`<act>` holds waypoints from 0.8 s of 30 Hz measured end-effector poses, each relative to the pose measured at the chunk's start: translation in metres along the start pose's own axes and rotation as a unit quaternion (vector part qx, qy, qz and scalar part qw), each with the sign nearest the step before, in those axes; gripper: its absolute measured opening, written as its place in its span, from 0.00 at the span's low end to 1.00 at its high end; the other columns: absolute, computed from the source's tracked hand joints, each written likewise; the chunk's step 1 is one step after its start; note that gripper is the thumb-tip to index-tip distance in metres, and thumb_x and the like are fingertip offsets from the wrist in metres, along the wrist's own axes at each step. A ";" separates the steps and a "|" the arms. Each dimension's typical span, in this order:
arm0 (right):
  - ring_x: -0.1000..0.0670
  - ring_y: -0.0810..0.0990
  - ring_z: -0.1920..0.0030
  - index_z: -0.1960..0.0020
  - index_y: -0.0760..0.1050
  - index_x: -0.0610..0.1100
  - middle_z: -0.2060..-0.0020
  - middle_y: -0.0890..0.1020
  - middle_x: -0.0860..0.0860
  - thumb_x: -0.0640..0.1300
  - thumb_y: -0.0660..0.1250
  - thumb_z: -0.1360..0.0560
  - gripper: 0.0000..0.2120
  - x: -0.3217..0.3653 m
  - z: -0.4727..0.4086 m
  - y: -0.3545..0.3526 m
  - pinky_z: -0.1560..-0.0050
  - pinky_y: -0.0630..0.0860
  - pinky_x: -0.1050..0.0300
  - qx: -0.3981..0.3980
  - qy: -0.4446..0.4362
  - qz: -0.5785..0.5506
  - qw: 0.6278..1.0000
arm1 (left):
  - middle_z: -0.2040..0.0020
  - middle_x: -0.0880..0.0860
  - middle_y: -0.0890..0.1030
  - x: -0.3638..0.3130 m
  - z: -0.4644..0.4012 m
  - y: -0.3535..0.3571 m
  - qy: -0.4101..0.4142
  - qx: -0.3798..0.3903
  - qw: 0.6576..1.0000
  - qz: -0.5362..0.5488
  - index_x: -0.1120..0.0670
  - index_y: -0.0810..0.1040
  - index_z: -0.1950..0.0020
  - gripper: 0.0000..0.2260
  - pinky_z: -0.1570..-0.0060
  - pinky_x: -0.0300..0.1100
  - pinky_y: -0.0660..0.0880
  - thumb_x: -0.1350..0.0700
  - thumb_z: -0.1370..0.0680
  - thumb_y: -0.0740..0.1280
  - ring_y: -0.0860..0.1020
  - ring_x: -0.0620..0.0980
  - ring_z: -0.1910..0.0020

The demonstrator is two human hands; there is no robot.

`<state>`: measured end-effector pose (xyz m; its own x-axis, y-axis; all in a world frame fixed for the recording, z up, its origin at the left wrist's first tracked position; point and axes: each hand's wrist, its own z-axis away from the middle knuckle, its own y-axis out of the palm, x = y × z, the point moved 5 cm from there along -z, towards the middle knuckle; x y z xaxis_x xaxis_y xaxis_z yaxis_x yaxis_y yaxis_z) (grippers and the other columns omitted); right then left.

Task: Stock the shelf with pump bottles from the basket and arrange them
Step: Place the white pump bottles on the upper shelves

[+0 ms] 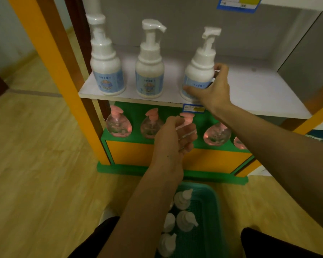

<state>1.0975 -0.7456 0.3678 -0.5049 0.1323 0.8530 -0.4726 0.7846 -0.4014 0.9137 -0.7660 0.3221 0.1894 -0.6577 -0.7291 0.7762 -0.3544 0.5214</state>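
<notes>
Your right hand [213, 88] wraps the third white plastic pump bottle with a blue label [199, 71] on the white shelf board [250, 97], thumb across the label at the front and fingers curled round its far side; the bottle stands at the board's front edge and leans slightly to the left. Two more white pump bottles stand upright to its left in the same row, the middle one [149, 71] and the leftmost one [105, 71], each apart from its neighbour.

Your left hand [172, 138] hangs lower, in front of the green lower shelf [199, 120], fingers loosely curled and holding nothing, with a clear round bottle with pink liquid and a pink pump [186, 118] just behind it. Other such pink bottles stand in a row along that shelf on either side.

On the wooden floor [35, 164] below your arms sits the green plastic basket [211, 220], with several white pump bottles [185, 218] lying inside it, close together. A blue and yellow price tag [193, 108] hangs on the white board's front edge under your right wrist.
</notes>
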 end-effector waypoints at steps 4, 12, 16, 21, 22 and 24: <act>0.52 0.78 0.52 0.37 0.59 0.43 0.51 0.74 0.54 0.45 0.79 0.36 0.37 0.000 -0.002 0.003 0.58 0.75 0.67 0.018 0.011 -0.009 1.000 | 0.62 0.50 0.85 -0.002 0.001 -0.001 0.009 0.001 1.000 0.003 0.52 0.78 0.54 0.07 0.63 0.40 0.74 0.51 0.23 0.63 0.80 0.47 0.63; 0.50 0.77 0.50 0.36 0.58 0.43 0.48 0.75 0.50 0.43 0.78 0.35 0.37 0.001 -0.002 0.005 0.56 0.73 0.64 0.034 0.026 -0.007 0.999 | 0.63 0.49 0.86 0.004 0.004 0.001 0.005 0.006 1.000 -0.008 0.52 0.79 0.54 0.07 0.62 0.41 0.74 0.52 0.24 0.63 0.80 0.48 0.62; 0.51 0.76 0.50 0.37 0.59 0.42 0.47 0.75 0.50 0.44 0.79 0.35 0.37 0.003 0.001 0.005 0.58 0.74 0.66 0.036 0.030 0.002 0.999 | 0.65 0.49 0.85 0.007 0.007 0.002 -0.003 0.009 1.000 -0.004 0.53 0.77 0.55 0.06 0.65 0.40 0.73 0.53 0.24 0.63 0.79 0.47 0.65; 0.49 0.76 0.43 0.33 0.56 0.42 0.41 0.75 0.49 0.44 0.79 0.35 0.40 0.004 0.007 0.004 0.51 0.73 0.65 0.066 0.031 0.009 0.997 | 0.62 0.51 0.84 0.005 0.005 0.001 -0.003 0.004 1.000 -0.014 0.54 0.76 0.53 0.06 0.65 0.40 0.72 0.53 0.24 0.62 0.79 0.46 0.67; 0.51 0.75 0.42 0.31 0.55 0.42 0.40 0.73 0.51 0.44 0.78 0.34 0.42 0.005 0.014 0.001 0.51 0.72 0.68 0.068 0.020 0.009 0.997 | 0.63 0.50 0.84 0.005 0.005 0.000 0.000 0.002 1.000 -0.017 0.54 0.76 0.53 0.06 0.65 0.40 0.71 0.53 0.23 0.62 0.79 0.46 0.68; 0.53 0.71 0.39 0.28 0.54 0.42 0.37 0.70 0.53 0.44 0.76 0.32 0.42 0.006 0.037 -0.012 0.45 0.69 0.73 0.041 -0.024 0.029 0.998 | 0.63 0.51 0.83 0.003 0.005 -0.003 0.007 -0.004 1.000 -0.026 0.55 0.76 0.53 0.07 0.65 0.40 0.70 0.53 0.23 0.62 0.77 0.47 0.67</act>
<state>1.0734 -0.7764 0.3652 -0.5666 0.1447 0.8112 -0.4987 0.7234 -0.4774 0.9091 -0.7707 0.3207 0.1564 -0.6296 -0.7610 0.7906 -0.3820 0.4785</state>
